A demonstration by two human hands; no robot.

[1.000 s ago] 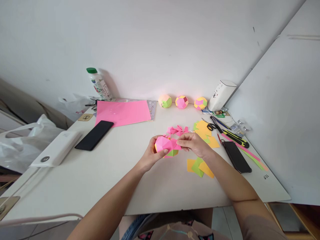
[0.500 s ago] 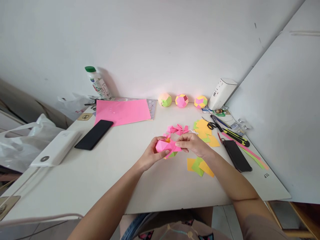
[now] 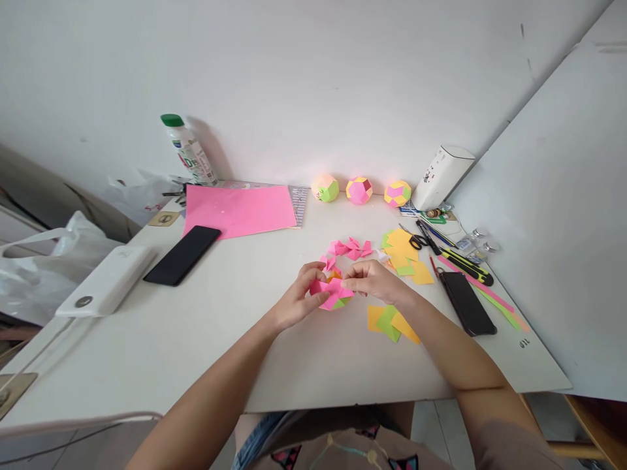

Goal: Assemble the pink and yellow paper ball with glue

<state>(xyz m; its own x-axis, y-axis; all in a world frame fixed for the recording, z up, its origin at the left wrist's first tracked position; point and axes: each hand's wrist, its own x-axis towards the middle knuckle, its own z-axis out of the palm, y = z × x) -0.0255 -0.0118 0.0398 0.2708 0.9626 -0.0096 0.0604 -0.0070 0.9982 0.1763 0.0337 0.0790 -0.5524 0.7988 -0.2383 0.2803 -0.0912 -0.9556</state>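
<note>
A folded paper piece (image 3: 333, 294), mostly pink with orange and green parts, is between my hands above the white table. My left hand (image 3: 302, 299) grips its left side, thumb in front and fingers behind. My right hand (image 3: 369, 281) pinches its upper right edge between thumb and forefinger. Just behind the hands, several small folded pink pieces (image 3: 353, 248) lie in a curved row. Orange and green paper squares (image 3: 402, 251) are spread to the right, with a smaller group (image 3: 389, 322) nearer me.
Three paper balls (image 3: 359, 190) stand along the wall. Pink sheets (image 3: 240, 210), a black phone (image 3: 182, 256), a white power bank (image 3: 105, 281) and a bottle (image 3: 191, 153) are at left. Scissors (image 3: 417, 241), a yellow-black cutter (image 3: 467, 266) and a dark phone (image 3: 467, 303) lie at right.
The held paper piece has turned slightly in my hands, and my left fingers have shifted on it. The camera view has moved a little.
</note>
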